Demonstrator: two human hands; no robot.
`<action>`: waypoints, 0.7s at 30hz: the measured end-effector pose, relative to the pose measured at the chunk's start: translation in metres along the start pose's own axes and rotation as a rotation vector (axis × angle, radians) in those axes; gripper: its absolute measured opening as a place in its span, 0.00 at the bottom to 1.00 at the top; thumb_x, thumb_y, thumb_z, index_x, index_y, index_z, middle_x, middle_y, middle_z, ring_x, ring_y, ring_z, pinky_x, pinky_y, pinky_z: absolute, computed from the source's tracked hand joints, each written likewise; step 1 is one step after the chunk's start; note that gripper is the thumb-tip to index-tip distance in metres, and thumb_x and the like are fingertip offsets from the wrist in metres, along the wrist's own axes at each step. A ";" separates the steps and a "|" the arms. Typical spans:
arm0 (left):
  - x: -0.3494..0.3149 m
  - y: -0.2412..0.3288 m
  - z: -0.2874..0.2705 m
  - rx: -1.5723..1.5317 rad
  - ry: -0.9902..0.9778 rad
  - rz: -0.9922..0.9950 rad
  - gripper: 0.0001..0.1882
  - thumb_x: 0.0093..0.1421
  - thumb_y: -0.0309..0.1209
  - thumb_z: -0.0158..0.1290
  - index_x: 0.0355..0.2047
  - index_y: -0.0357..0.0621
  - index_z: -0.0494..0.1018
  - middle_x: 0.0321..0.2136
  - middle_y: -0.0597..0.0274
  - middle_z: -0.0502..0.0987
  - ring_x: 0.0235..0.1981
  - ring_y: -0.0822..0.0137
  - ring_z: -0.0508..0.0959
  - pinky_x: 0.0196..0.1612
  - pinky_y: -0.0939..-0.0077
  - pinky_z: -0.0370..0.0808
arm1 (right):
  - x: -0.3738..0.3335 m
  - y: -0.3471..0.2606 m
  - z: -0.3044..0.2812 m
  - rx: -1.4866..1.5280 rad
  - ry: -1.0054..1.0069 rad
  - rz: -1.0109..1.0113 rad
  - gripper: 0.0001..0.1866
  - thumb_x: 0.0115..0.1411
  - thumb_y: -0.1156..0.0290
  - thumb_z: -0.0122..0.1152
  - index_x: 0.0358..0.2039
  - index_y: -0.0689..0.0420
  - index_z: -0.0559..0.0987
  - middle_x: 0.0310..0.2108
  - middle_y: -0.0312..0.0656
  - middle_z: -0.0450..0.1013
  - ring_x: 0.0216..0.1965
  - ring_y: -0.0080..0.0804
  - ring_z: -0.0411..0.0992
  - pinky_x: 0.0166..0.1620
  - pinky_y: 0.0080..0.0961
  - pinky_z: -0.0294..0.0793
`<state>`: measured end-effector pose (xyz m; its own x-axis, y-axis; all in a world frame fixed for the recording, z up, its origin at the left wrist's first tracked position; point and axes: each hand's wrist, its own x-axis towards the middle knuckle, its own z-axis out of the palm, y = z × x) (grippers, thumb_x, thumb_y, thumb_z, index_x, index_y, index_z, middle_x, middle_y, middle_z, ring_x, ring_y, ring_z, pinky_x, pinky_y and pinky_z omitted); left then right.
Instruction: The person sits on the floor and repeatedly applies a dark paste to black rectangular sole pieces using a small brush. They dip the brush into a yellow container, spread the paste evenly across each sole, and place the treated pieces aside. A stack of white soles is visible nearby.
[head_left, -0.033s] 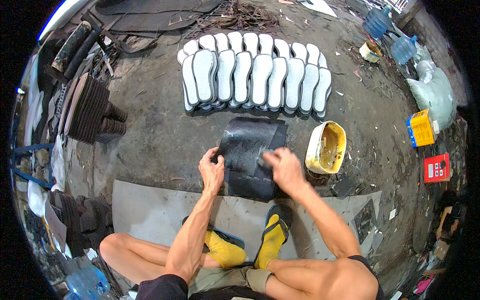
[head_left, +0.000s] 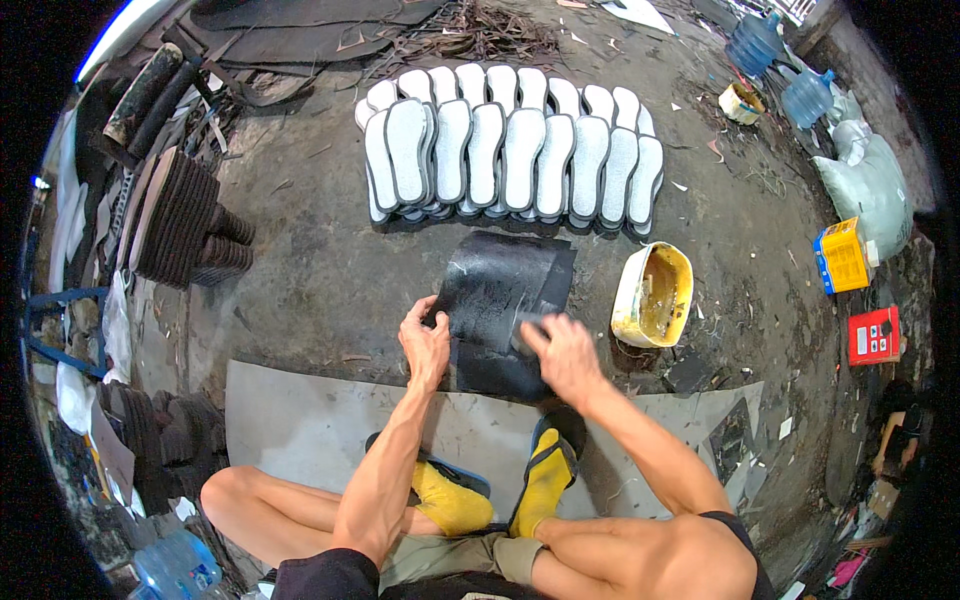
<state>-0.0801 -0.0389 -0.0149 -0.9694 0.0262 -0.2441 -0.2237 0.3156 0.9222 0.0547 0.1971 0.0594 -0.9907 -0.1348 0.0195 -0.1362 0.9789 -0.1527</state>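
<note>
A shiny black sheet (head_left: 490, 290), probably rubber, lies on darker black material (head_left: 500, 375) in front of me. My left hand (head_left: 425, 340) pinches the sheet's left edge between thumb and fingers. Over its right side, my right hand (head_left: 568, 358) is closed on a small flat greyish piece (head_left: 522, 335), pressed to the surface; motion blur hides its exact kind. To the right stands a yellowish tub (head_left: 622, 300) with brownish, sticky-looking stuff inside and on its rim.
Stacked white-topped soles (head_left: 523, 165) with dark edges stand in rows beyond the sheet. Dark soles (head_left: 170, 220) are piled at left. A grey mat (head_left: 300, 410) lies before my feet. At right are a yellow can (head_left: 845, 257), a red box (head_left: 873, 336) and water jugs (head_left: 807, 98).
My right hand has moved slightly down and nearer to me along the sheet's right side, with the flat piece in it. My left hand keeps its place on the edge.
</note>
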 end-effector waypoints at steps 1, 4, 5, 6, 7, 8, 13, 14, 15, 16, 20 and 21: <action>0.000 -0.003 0.001 -0.005 -0.007 -0.034 0.19 0.65 0.27 0.60 0.56 0.36 0.84 0.42 0.57 0.88 0.31 0.70 0.80 0.39 0.72 0.78 | -0.004 -0.002 0.002 0.016 0.023 -0.004 0.24 0.63 0.74 0.60 0.60 0.49 0.83 0.44 0.45 0.74 0.47 0.45 0.75 0.49 0.41 0.77; 0.002 -0.012 0.005 0.070 0.065 -0.012 0.20 0.64 0.27 0.61 0.55 0.36 0.84 0.43 0.54 0.89 0.34 0.67 0.82 0.42 0.69 0.79 | -0.006 0.001 -0.002 0.095 0.003 -0.017 0.24 0.60 0.77 0.62 0.58 0.47 0.84 0.44 0.45 0.76 0.47 0.44 0.76 0.48 0.43 0.76; 0.003 -0.016 0.005 0.070 0.068 0.020 0.20 0.63 0.27 0.62 0.55 0.36 0.84 0.46 0.49 0.88 0.37 0.64 0.84 0.45 0.67 0.80 | -0.006 0.002 -0.005 0.108 0.086 0.023 0.24 0.60 0.77 0.62 0.57 0.47 0.85 0.44 0.45 0.77 0.47 0.44 0.76 0.48 0.43 0.76; 0.003 -0.018 0.006 0.072 0.071 0.060 0.19 0.63 0.27 0.62 0.55 0.37 0.84 0.46 0.49 0.88 0.37 0.63 0.84 0.45 0.67 0.80 | -0.003 0.004 -0.008 0.117 0.119 0.144 0.24 0.59 0.78 0.63 0.56 0.46 0.86 0.45 0.45 0.77 0.47 0.45 0.76 0.48 0.44 0.76; 0.003 -0.020 0.006 0.079 0.083 0.081 0.19 0.63 0.28 0.62 0.54 0.37 0.84 0.46 0.48 0.87 0.37 0.63 0.84 0.45 0.67 0.80 | -0.001 0.003 -0.012 0.211 0.310 0.256 0.24 0.57 0.80 0.63 0.53 0.45 0.88 0.45 0.45 0.79 0.47 0.46 0.77 0.47 0.45 0.76; 0.002 -0.022 0.007 0.087 0.088 0.070 0.19 0.63 0.28 0.62 0.54 0.37 0.85 0.47 0.48 0.87 0.37 0.62 0.84 0.46 0.67 0.80 | 0.004 0.005 -0.015 0.169 0.366 0.221 0.24 0.59 0.79 0.61 0.55 0.45 0.87 0.45 0.44 0.79 0.47 0.47 0.76 0.47 0.46 0.77; 0.000 -0.022 0.007 0.099 0.072 0.060 0.16 0.64 0.26 0.62 0.52 0.37 0.85 0.40 0.54 0.86 0.34 0.67 0.82 0.41 0.68 0.79 | -0.012 -0.020 0.005 -0.048 0.050 -0.079 0.30 0.63 0.74 0.58 0.68 0.49 0.78 0.49 0.46 0.77 0.51 0.44 0.75 0.57 0.42 0.74; -0.001 -0.021 0.006 0.125 0.093 0.072 0.15 0.65 0.25 0.61 0.51 0.36 0.85 0.35 0.61 0.87 0.29 0.75 0.79 0.35 0.72 0.78 | -0.018 -0.022 0.007 -0.004 -0.051 -0.138 0.31 0.63 0.74 0.58 0.68 0.49 0.78 0.50 0.45 0.77 0.51 0.43 0.75 0.57 0.41 0.74; 0.000 -0.020 0.006 0.112 0.128 0.141 0.14 0.64 0.26 0.62 0.49 0.36 0.85 0.38 0.58 0.88 0.31 0.71 0.82 0.38 0.70 0.79 | -0.024 -0.024 0.011 0.035 -0.065 -0.150 0.30 0.62 0.74 0.59 0.66 0.47 0.80 0.50 0.44 0.78 0.50 0.41 0.75 0.56 0.41 0.74; 0.000 -0.018 0.006 0.149 0.134 0.171 0.15 0.64 0.26 0.62 0.49 0.36 0.85 0.39 0.56 0.88 0.32 0.69 0.82 0.39 0.69 0.80 | -0.029 -0.023 0.012 0.084 -0.100 -0.116 0.29 0.61 0.74 0.59 0.64 0.45 0.81 0.50 0.43 0.78 0.50 0.42 0.75 0.56 0.42 0.73; -0.004 -0.015 0.006 0.174 0.129 0.153 0.15 0.64 0.28 0.63 0.50 0.40 0.86 0.43 0.49 0.88 0.39 0.58 0.86 0.46 0.66 0.81 | -0.036 -0.017 0.007 0.070 0.185 0.087 0.30 0.61 0.75 0.60 0.64 0.42 0.81 0.51 0.43 0.77 0.50 0.44 0.74 0.56 0.43 0.72; -0.005 -0.015 0.007 0.162 0.125 0.122 0.14 0.64 0.27 0.63 0.50 0.40 0.86 0.42 0.50 0.86 0.38 0.59 0.84 0.44 0.64 0.80 | -0.035 -0.016 0.005 0.075 0.103 -0.046 0.31 0.60 0.76 0.60 0.64 0.41 0.81 0.52 0.44 0.77 0.52 0.45 0.75 0.56 0.43 0.72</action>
<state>-0.0716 -0.0370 -0.0296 -0.9955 -0.0409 -0.0853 -0.0945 0.4659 0.8798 0.0911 0.1849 0.0560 -0.9789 -0.1586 0.1287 -0.1844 0.9573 -0.2228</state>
